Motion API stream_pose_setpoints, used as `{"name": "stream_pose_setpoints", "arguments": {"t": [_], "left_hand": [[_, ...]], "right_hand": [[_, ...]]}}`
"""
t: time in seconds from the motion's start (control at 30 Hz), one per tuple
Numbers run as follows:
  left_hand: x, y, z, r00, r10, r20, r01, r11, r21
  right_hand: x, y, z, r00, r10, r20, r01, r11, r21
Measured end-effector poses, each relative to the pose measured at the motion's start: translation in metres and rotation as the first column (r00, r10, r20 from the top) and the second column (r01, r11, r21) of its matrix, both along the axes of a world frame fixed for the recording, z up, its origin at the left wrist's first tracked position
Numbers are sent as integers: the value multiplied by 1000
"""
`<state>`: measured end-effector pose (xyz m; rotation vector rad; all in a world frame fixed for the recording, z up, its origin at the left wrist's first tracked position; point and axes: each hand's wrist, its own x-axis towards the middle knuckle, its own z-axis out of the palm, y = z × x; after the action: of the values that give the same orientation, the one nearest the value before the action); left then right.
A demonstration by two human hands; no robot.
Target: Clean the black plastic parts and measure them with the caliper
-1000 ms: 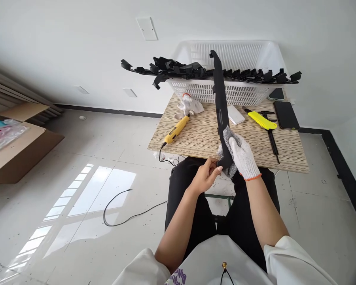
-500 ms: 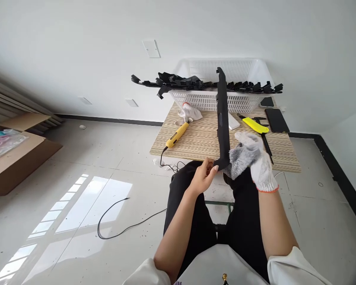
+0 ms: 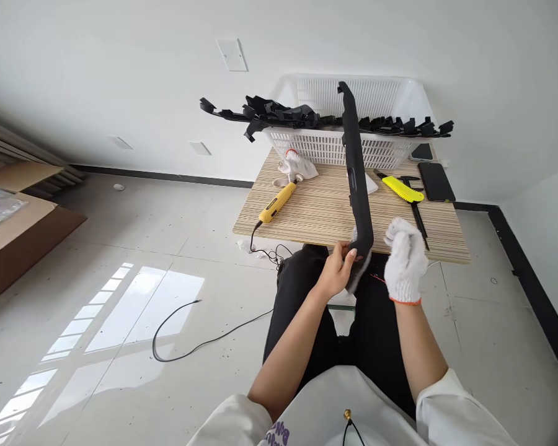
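Closest in, the bare left hand [image 3: 338, 271] pinches the bottom end of a long black plastic strip [image 3: 357, 179], which stands nearly upright over the near edge of the tabletop [image 3: 316, 210]. The gloved right hand [image 3: 405, 260] floats just to the right of it, fingers curled and holding nothing, as far as can be seen. A bit of grey rag [image 3: 357, 275] peeks out behind the strip's lower end; who's holding it is hard to tell.

The strip looks light and stiff but probably whippy at that length, so gripping low plus a second hand midway seems the safe bet.

On the tabletop: a yellow power tool [image 3: 277, 203] toward the left edge, a spare glove [image 3: 299, 166], a yellow scraper [image 3: 402, 188] and a phone [image 3: 436, 181] at the far right corner. At the far edge, a white basket [image 3: 325, 147] has more black strips [image 3: 279, 114] lying across its rim.
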<state>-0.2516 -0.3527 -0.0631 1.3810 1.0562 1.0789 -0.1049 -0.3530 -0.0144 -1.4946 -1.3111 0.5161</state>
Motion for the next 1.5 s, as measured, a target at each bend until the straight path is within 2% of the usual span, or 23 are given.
{"name": "stream_pose_setpoints", "arguments": {"t": [0.07, 0.13, 0.2, 0.33, 0.4, 0.47, 0.57, 0.63, 0.7, 0.8, 0.87, 0.97, 1.03, 1.07, 1.1, 1.17, 1.27, 1.37, 1.43, 1.5], "left_hand": [[5, -1, 0, 999, 23, -30, -23, 1000, 7], [7, -1, 1, 998, 36, -59, -35, 999, 10], [9, -2, 1, 999, 26, -44, -26, 1000, -3], [10, -2, 0, 998, -1, 58, 3, 999, -43], [10, -1, -1, 997, 8, 76, -5, 999, -47], [10, -1, -2, 998, 25, 59, -23, 999, -40], [9, -1, -3, 999, 26, 26, -25, 999, -33], [8, -1, -3, 999, 13, 40, -12, 999, -41], [8, -2, -3, 998, 10, 70, -6, 999, -53], [8, -1, -2, 999, 15, 52, -12, 998, -59], [8, -1, -2, 1000, 19, 14, -18, 999, -51], [5, -1, -1, 1000, 30, -4, -30, 999, -33], [2, -2, -1, 999, 40, -17, -40, 999, -15], [0, -3, 0, 999, 44, -32, -44, 999, -5], [-2, -3, 0, 998, 47, -49, -47, 999, 3], [-7, -4, 1, 996, 49, -74, -48, 999, 13], [-15, -5, 2, 995, 39, -91, -37, 999, 18], [-22, -5, 0, 997, 36, -75, -34, 999, 26], [-26, -5, -3, 998, 36, -55, -34, 999, 38], [-29, -4, -6, 997, 51, -53, -49, 998, 42]], "right_hand": [[8, -9, 3, 1000, 9, 20, -8, 999, -43], [11, -22, 6, 983, 117, 141, -94, 983, -158], [9, -34, 6, 957, 180, 226, -113, 952, -283], [-3, -40, 4, 924, 123, 361, 53, 896, -441], [-7, -33, 3, 875, 126, 468, 115, 884, -453], [-7, -25, 2, 847, 150, 511, 119, 881, -457], [-4, -18, 2, 875, 187, 445, 70, 863, -500], [-4, -19, 3, 880, 166, 445, 106, 845, -524], [-8, -22, 3, 848, 139, 512, 178, 834, -521], [-17, -27, 3, 789, 129, 600, 226, 848, -480], [-18, -29, 1, 797, 127, 590, 200, 867, -457], [-6, -28, 1, 888, 118, 444, 108, 885, -452], [10, -27, 2, 984, 62, 164, 24, 877, -480], [19, -25, 3, 1000, 11, -29, -23, 872, -489], [27, -24, 4, 976, -41, -213, -70, 870, -487], [42, -20, 9, 888, -107, -447, -125, 880, -458], [51, -17, 26, 816, -68, -573, -192, 904, -381], [42, -17, 56, 740, 90, -666, -308, 926, -218], [29, -15, 80, 713, 246, -656, -427, 895, -129], [12, -10, 98, 736, 378, -561, -495, 866, -67]]}}
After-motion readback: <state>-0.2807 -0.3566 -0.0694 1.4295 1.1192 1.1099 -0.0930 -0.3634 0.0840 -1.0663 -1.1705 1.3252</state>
